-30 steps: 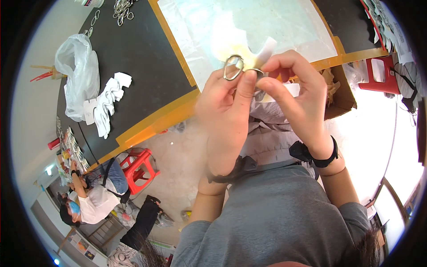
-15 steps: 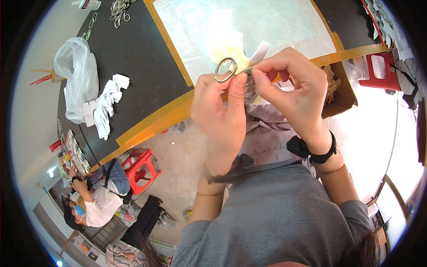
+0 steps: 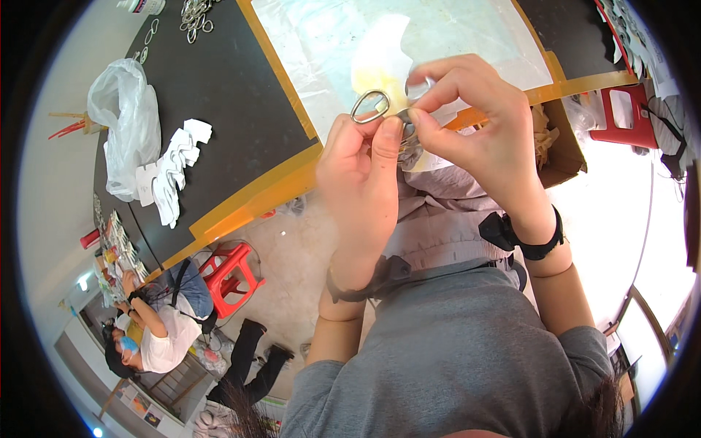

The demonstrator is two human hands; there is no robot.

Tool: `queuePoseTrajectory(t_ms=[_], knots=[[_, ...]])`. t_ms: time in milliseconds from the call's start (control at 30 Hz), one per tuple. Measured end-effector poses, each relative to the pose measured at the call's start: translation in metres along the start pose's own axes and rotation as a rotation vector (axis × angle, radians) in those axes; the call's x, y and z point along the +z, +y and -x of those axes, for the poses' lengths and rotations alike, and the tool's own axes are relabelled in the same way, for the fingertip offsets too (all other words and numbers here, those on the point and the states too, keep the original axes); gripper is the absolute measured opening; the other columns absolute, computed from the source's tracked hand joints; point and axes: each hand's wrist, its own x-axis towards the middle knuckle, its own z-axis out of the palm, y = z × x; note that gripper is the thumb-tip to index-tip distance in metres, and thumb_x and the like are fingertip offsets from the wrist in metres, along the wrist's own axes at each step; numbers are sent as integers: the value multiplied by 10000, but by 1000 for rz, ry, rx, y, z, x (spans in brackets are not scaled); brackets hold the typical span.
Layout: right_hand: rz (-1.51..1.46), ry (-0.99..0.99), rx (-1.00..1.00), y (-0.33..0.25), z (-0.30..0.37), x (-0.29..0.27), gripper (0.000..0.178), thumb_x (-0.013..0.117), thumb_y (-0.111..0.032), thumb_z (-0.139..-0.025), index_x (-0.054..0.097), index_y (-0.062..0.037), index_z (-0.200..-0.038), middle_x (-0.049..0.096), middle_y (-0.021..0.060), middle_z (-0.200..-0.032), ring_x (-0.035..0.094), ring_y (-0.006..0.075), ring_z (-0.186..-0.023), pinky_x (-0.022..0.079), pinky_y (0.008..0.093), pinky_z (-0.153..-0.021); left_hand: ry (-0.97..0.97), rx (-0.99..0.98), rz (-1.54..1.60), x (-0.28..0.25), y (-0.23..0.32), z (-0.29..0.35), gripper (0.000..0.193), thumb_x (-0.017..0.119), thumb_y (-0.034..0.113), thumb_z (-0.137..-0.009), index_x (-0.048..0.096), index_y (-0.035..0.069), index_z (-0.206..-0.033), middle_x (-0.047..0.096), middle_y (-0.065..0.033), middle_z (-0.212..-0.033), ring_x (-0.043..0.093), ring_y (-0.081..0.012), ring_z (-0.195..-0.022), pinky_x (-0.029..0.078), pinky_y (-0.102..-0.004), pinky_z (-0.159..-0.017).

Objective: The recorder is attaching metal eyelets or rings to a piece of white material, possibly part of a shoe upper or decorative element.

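An oval metal ring [image 3: 355, 108] stands up from the fingertips of my left hand [image 3: 361, 171], pinched between thumb and finger. Close beside it, my right hand [image 3: 485, 117] is closed, its thumb and index finger pinching a small dark strip end that reaches to my left thumb. A curled whitish strip [image 3: 418, 89] shows at the right fingers; how it joins the rest is hidden. Beyond the ring, a white and yellowish curved piece [image 3: 383, 62] lies over the pale sheet [image 3: 467, 36]; whether it is attached to the ring cannot be made out.
The dark table [image 3: 234, 109] is edged with orange tape [image 3: 252, 196]. On it lie a plastic bag [image 3: 124, 131], white folded pieces [image 3: 174, 171] and a heap of metal rings [image 3: 196, 18]. A cardboard box [image 3: 566, 146] stands at right. A co-worker [image 3: 171, 336] sits near a red stool [image 3: 232, 279].
My right fingers have shifted slightly and spread around the curled strip, which was standing out more before. The ring has tilted a little. The co-worker's arm and legs have moved.
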Motion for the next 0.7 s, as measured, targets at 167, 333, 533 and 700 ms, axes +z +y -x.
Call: queuePoseTrajectory(t_ms=[167, 333, 533, 700], knots=[[-244, -207, 276, -6, 0, -7, 144, 672, 9, -696, 542, -27, -748, 594, 49, -858, 555, 116, -814, 438, 237, -783, -11, -31, 43, -1, -2, 2, 170, 565, 113, -933, 598, -34, -1012, 610, -16, -930, 526, -56, -835, 433, -214, -767], [-339, -249, 290, 1, -6, -13, 225, 661, 17, -731, 500, -57, -870, 552, 11, -816, 538, 73, -820, 431, 210, -785, -21, -61, 90, -2, 7, 6, 172, 573, 113, -928, 601, -31, -1019, 607, -8, -935, 515, -49, -848, 419, -214, -791], [-293, -263, 421, -7, -6, -33, 283, 656, 26, -737, 484, -61, -944, 507, 3, -850, 554, 71, -834, 439, 215, -781, -116, -159, 236, 8, 17, 3, 155, 601, 96, -907, 590, -51, -956, 536, -9, -884, 509, -56, -831, 424, -206, -733], [-53, -227, 207, -31, -7, -46, 362, 686, 54, -712, 495, -31, -1007, 546, 59, -927, 580, 125, -869, 445, 242, -807, -296, -221, 331, 14, 27, 1, 127, 612, 81, -897, 586, -7, -985, 618, -32, -946, 575, -91, -877, 454, -232, -805]])
